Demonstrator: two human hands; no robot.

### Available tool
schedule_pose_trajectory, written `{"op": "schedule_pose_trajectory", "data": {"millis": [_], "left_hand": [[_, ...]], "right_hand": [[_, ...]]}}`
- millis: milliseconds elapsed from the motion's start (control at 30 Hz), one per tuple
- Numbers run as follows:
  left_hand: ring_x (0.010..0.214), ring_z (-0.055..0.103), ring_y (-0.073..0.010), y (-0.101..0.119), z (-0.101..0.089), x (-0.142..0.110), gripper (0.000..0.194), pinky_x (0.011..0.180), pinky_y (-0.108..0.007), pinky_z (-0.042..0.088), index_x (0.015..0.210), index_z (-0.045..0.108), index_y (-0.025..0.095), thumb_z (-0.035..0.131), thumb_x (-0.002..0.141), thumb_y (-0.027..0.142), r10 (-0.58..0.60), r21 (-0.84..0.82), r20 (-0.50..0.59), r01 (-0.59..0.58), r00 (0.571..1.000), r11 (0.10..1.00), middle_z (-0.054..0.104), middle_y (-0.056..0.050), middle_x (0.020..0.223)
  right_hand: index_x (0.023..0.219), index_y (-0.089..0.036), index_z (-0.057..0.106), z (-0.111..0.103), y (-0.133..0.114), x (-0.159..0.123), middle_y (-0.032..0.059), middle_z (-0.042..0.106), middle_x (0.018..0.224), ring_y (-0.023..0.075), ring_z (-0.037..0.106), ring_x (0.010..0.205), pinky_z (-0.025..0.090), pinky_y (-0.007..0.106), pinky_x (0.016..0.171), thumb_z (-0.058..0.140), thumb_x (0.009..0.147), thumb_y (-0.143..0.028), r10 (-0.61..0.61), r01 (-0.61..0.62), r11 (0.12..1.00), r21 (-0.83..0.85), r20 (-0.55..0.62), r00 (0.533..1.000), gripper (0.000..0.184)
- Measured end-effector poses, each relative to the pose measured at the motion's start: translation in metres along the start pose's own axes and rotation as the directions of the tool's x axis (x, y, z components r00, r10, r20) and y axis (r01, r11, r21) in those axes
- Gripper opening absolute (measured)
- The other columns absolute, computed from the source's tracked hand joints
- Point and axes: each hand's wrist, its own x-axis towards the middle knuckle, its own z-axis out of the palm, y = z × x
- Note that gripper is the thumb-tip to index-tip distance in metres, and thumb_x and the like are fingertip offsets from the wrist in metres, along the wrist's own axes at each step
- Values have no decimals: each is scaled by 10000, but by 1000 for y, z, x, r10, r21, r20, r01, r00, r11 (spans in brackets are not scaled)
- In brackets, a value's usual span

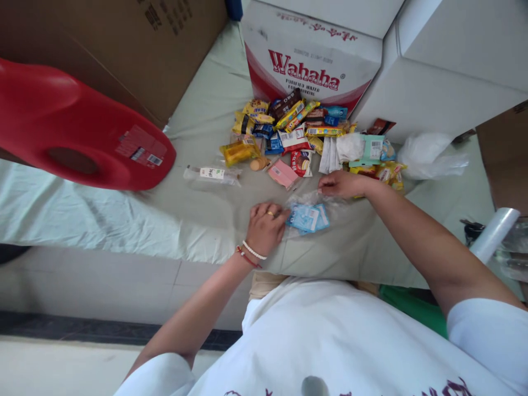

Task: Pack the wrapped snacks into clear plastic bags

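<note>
A clear plastic bag (pixel 340 208) with light blue printed packets (pixel 304 218) in it lies flat on the cloth in front of me. My left hand (pixel 267 226), wearing a ring and bracelets, is at the bag's left edge, its fingers bent and closed on the plastic. At the upper right of the bag, my right hand (pixel 341 185) pinches the film between thumb and fingers. Just beyond the bag are a pink packet (pixel 283 174) and a red-and-white snack packet (pixel 301 163). A clear wrapper with a white label (pixel 212 174) lies farther left.
Piled snack packets (pixel 295 118) lean toward a Wahaha carton (pixel 309 60) at the back. A large red plastic jug (pixel 88 129) lies left, before a brown cardboard box (pixel 111 44). Crumpled clear plastic (pixel 431 157) and a film roll (pixel 495 235) are at the right.
</note>
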Motion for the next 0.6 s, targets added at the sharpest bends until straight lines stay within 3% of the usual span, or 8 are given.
{"op": "schedule_pose_trajectory", "data": {"millis": [100, 167, 233, 300, 367, 433, 533, 600], "left_hand": [[1153, 528, -341, 0, -4, 5, 383, 948, -510, 406, 1253, 702, 240, 527, 963, 419, -206, 29, -34, 207, 978, 978, 682, -137, 1180], [1148, 532, -335, -2, -6, 9, 419, 934, -492, 415, 1232, 708, 227, 450, 997, 458, -266, 6, -37, 266, 963, 964, 682, -136, 1179], [1127, 544, -328, -2, -6, 15, 423, 918, -475, 425, 1202, 716, 221, 416, 1009, 449, -321, -14, -65, 321, 945, 947, 681, -134, 1161], [1140, 542, -338, 0, -4, 23, 452, 925, -472, 427, 1289, 662, 195, 481, 978, 469, -366, -15, -118, 367, 923, 930, 654, -155, 1218], [1181, 526, -358, 3, 0, 35, 595, 946, -479, 423, 1418, 550, 158, 566, 929, 497, -364, -15, -151, 366, 919, 930, 607, -187, 1315], [1202, 515, -369, 2, 5, 48, 640, 958, -489, 420, 1435, 522, 161, 621, 895, 491, -312, -35, -127, 310, 941, 950, 599, -189, 1340], [1148, 547, -329, -11, 12, 63, 343, 969, -481, 431, 1168, 674, 199, 648, 868, 364, -231, -193, -90, 211, 969, 958, 676, -131, 1164], [1049, 590, -266, -24, 13, 68, 127, 965, -445, 457, 930, 681, 206, 629, 850, 290, -220, -414, -113, 155, 969, 897, 682, -85, 1011]], "right_hand": [[917, -169, 729, -9, 3, -7, 40, 696, 819, 161, 581, 729, 372, 244, 638, 552, 919, -258, 104, -107, 985, -137, -27, 994, 198], [974, -159, 732, -11, -6, -16, 91, 711, 927, 197, 612, 807, 393, 264, 666, 561, 909, -223, 138, -189, 945, -268, -196, 971, 194], [1039, -148, 721, -6, -25, -28, 134, 696, 1017, 238, 627, 907, 431, 295, 723, 525, 940, -209, 57, -206, 922, -327, -414, 909, 228], [1085, -145, 705, 10, -52, -39, 135, 681, 1041, 241, 634, 946, 466, 318, 782, 469, 980, -198, -50, -127, 944, -303, -515, 855, 264], [1135, -154, 692, 37, -77, -46, 117, 677, 1060, 216, 644, 912, 495, 318, 801, 464, 998, -199, -101, -22, 968, -248, -471, 876, 270], [1257, -170, 658, 69, -90, -46, 130, 652, 1210, 218, 650, 962, 525, 331, 833, 524, 995, -227, -120, 32, 974, -222, -395, 911, 300], [1352, -206, 628, 105, -84, -41, 159, 554, 1424, 270, 607, 1171, 529, 408, 965, 592, 967, -222, -166, 92, 975, -204, -385, 908, 387], [1317, -223, 662, 116, -71, -39, 153, 536, 1465, 280, 579, 1247, 502, 457, 1036, 572, 959, -177, -235, 181, 969, -165, -410, 882, 372]]}}
